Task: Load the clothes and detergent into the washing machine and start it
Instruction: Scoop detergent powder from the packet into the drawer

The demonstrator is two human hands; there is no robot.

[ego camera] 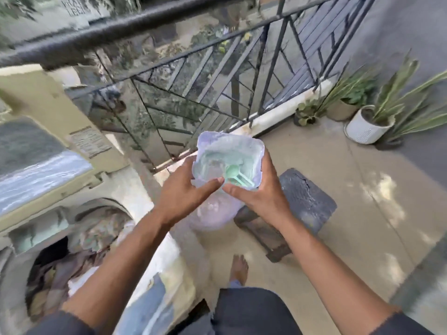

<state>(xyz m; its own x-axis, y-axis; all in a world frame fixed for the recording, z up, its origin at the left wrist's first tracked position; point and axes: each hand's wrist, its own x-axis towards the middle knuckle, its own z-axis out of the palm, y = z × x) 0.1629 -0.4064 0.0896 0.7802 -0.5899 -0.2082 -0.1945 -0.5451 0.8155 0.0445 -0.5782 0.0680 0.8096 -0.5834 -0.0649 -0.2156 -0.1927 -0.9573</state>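
Hands, the left hand (pixel 187 189) and right hand (pixel 260 192), are gripping the open detergent bag (pixel 227 160) just right of the washing machine (pixel 135 201) full of clothes (pixel 79 257); scooping with the green scoop (pixel 235 174) probably is coming next.

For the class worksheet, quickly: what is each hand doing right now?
Left hand: grips the open detergent bag at its left edge.
Right hand: grips the bag's right side.

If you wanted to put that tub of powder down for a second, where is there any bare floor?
Bare floor lies between the dark stool and the potted plants by the wall. The stool's top is bare too. It is crowded on the left: the washing machine is full of clothes, close to the railing.
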